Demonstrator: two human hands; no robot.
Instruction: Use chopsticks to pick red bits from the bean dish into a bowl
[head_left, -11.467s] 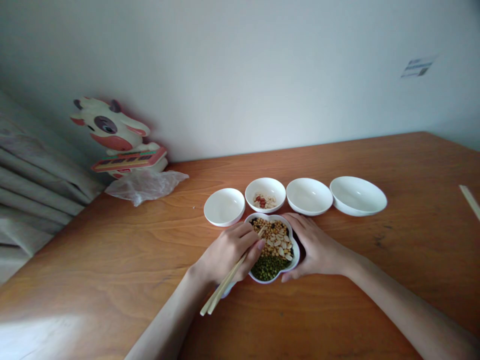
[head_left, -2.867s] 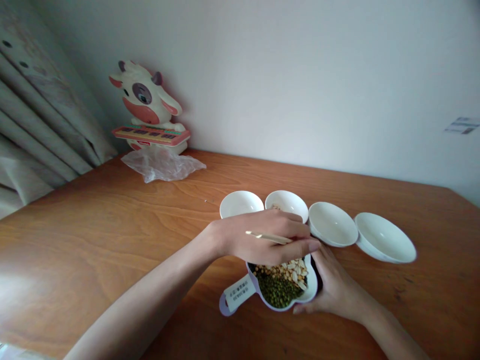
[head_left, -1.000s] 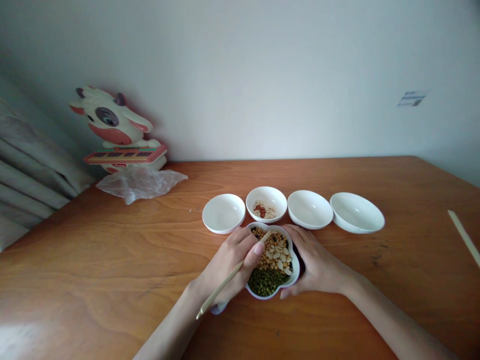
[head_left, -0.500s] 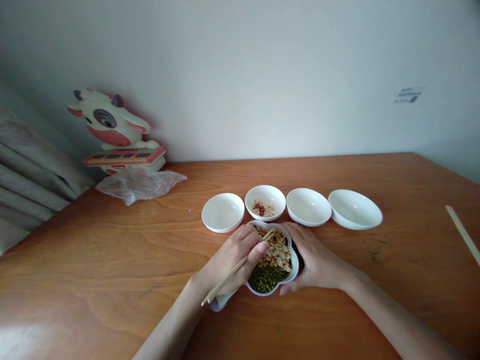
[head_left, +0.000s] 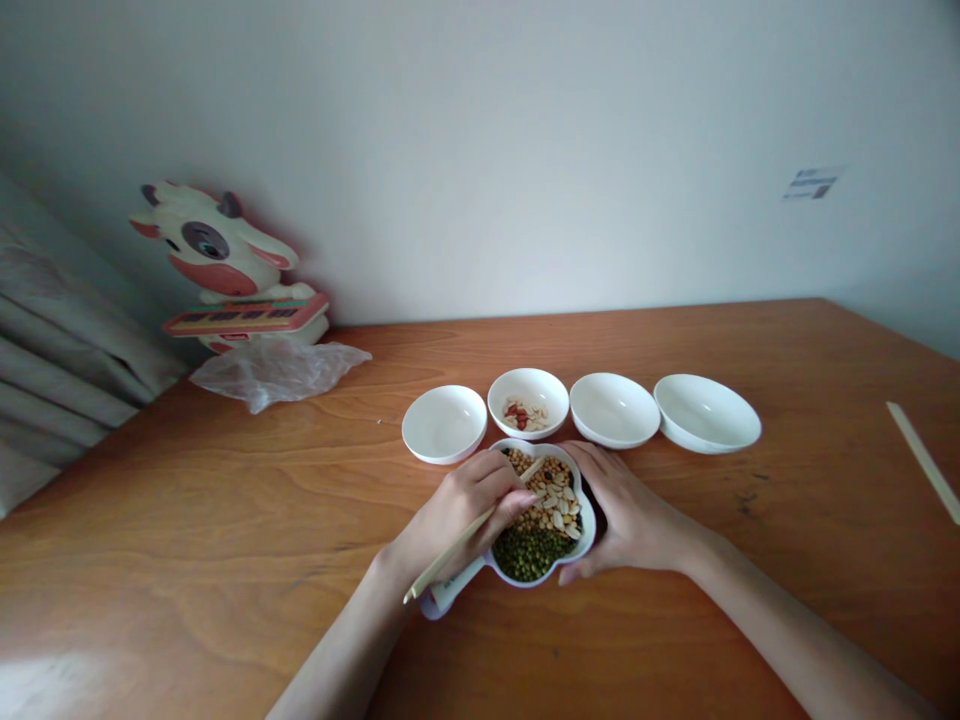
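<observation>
"What's the left hand (head_left: 457,508) doing?"

"Holding chopsticks (head_left: 459,540), tips inside a flower-shaped dish (head_left: 556,578) of beans (head_left: 525,555) and seeds (head_left: 555,500)."

"And the right hand (head_left: 630,512)?"

"Gripping that dish's side, just below four white bowls (head_left: 613,410) on a wooden table (head_left: 225,520); one bowl holds peanuts (head_left: 525,415)."

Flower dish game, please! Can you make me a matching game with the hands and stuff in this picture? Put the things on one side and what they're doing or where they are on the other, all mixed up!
Things:
1. Left hand
2. Right hand
3. Green beans
4. Toy cow

Where or what:
A. In the section of the flower-shaped dish nearest the person
B. At the back of the wooden table, by the wall
C. Holding chopsticks
D. Cupping the dish's right side

Right pairs: 1-C, 2-D, 3-A, 4-B
</observation>
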